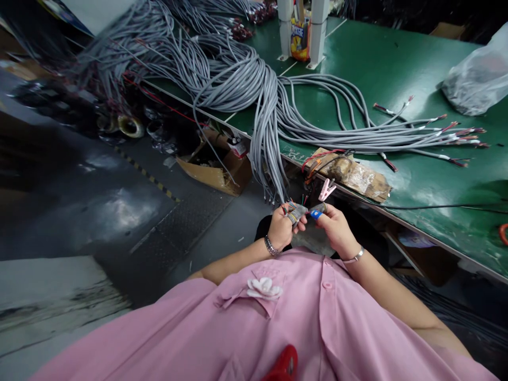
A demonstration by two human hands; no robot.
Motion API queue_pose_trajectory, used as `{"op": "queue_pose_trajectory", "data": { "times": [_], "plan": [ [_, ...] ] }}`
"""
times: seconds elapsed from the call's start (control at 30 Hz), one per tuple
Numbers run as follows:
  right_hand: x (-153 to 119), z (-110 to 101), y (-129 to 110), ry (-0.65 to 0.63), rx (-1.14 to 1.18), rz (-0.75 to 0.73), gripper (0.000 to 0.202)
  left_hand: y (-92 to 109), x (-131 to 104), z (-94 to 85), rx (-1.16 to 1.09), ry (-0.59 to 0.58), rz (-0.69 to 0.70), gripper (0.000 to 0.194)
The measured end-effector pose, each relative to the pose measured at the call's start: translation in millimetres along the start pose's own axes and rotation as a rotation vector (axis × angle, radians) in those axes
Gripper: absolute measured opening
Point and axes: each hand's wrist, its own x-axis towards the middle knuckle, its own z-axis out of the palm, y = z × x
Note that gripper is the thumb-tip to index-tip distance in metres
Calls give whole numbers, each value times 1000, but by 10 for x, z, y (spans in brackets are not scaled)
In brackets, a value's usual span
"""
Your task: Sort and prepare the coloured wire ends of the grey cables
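In front of my waist, my left hand (pixel 281 228) is closed around the end of a grey cable whose thin coloured wires (pixel 305 200) stick out by the fingers. Close on its right, my right hand (pixel 336 228) pinches at the same wires, with blue tape (pixel 316 214) on the thumb. Grey coverings wrap some fingertips of both hands. A thick bundle of grey cables (pixel 266 121) hangs over the table edge down to my left hand. Just above my right hand is a pink clothespin (pixel 327 189). Which single wire is pinched is too small to tell.
On the green table (pixel 400 58), stripped cable ends (pixel 456 138) fan out to the right. A taped cardboard piece (pixel 357 175) lies at the near edge. White posts (pixel 318 32) stand behind, and a plastic bag (pixel 478 79) sits right. A cardboard box (pixel 216 177) is below, left.
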Motion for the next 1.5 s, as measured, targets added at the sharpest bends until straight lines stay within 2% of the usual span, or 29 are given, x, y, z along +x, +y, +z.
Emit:
{"op": "queue_pose_trajectory", "data": {
  "times": [0.27, 0.47, 0.63, 0.83, 1.03, 1.17, 1.27, 1.5],
  "plan": [
    [76, 37, -99, -54, -24, 8, 32, -35, 14, -28, 80, -34, 15, 24],
    [100, 101, -74, 14, 2, -22, 30, -39, -2, -7, 95, -58, 30, 29],
    [63, 87, -33, 85, 57, 21, 26, -44, 5, 5, 82, -26, 34, 30],
    [45, 73, -2, 98, 87, -15, 22, -44, 10, 19, 73, -8, 29, 30],
    [62, 19, -2, 96, 190, -19, 23, -27, -12, 5, 113, -48, 3, 31],
    [27, -29, -46, -24, 293, 41, 23, -26, -6, -16, 101, -53, 15, 28],
    [-8, -16, -77, -84, 261, 40, 40, -26, -7, -15, 131, -72, 12, 29],
    [23, 24, -37, 26, 219, -6, 34, -39, -29, -12, 141, -97, 6, 33]
  ]
}}
